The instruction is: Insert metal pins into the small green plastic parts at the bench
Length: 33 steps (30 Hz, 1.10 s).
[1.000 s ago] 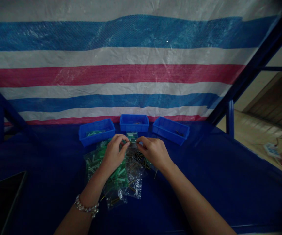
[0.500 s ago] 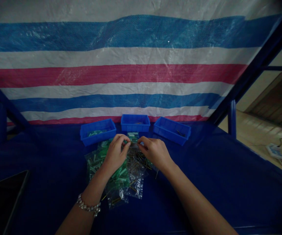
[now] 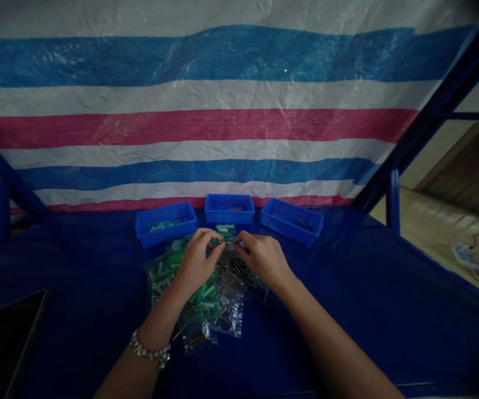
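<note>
While the left hand (image 3: 198, 257) pinches one end of a thin, gold-looking rod (image 3: 228, 242), the right hand (image 3: 266, 257) pinches near the other end. The rod is up above the plastic bags, between the two hands. It is dark and small there, so it may be more than one piece.

Bags with green strips (image 3: 207, 296) lie under and beside the left hand. A clear bag with thin rods (image 3: 232, 318) lies next to them, nearer the middle. Just past the hands, three blue bins stand in a row and block the way forward: the left bin (image 3: 168, 235) has pale green bits, the middle bin (image 3: 229, 216) has small bits, and the right bin (image 3: 285, 228) has dark bits.

Behind them hangs a striped sheet (image 3: 206, 126). A flat black screen (image 3: 9, 338) lies far left. On the right, the blue worktop (image 3: 372, 288) spreads out wide to its slanted edge.
</note>
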Available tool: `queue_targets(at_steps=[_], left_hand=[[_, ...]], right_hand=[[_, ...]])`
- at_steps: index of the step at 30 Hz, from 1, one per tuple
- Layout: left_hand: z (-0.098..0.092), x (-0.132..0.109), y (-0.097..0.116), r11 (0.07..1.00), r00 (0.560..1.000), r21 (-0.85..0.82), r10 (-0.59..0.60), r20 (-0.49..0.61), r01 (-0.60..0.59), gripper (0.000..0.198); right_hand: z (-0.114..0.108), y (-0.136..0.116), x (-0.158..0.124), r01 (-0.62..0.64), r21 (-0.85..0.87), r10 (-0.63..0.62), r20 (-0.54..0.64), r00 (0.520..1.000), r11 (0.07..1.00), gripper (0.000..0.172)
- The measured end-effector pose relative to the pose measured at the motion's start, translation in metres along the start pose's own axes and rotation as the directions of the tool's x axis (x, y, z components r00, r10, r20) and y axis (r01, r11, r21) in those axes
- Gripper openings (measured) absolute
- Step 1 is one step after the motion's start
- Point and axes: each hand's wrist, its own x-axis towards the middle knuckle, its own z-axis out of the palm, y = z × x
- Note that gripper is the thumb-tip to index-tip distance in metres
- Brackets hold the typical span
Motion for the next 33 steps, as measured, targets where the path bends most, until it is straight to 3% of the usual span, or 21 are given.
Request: queue_targets(at_steps=[15, 33], left_hand=[[-0.0028, 0.0015, 0.0058, 1.0, 1.0, -0.016, 0.014, -0.011, -0.014, 0.011], [-0.0028, 0.0011, 0.0024, 1.0, 1.0, -0.024, 0.006, -0.01, -0.006, 0.008]], right_hand=[[-0.0023, -0.0022, -0.0006, 0.055, 0.004, -0.055, -0.004, 0.998, 0.998, 0.01], [0.0006, 0.0004, -0.0001, 0.034, 0.019, -0.034, -0.004, 0.999, 0.999, 0.012]])
